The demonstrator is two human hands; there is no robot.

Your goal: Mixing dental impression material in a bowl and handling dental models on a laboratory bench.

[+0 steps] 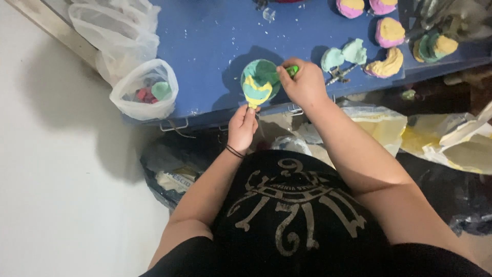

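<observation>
My left hand grips the short stem under a round piece of teal, green and yellow soft material, holding it over the front edge of the blue table. My right hand is closed on a small green tool whose tip touches the right side of the round piece. A black band circles my left wrist.
Several pink, yellow and teal moulded lumps lie at the table's far right, with a pale teal pair nearer. Clear plastic bags with coloured bits sit at the table's left corner. Yellow-stained plastic sheeting and dark bags lie below the table.
</observation>
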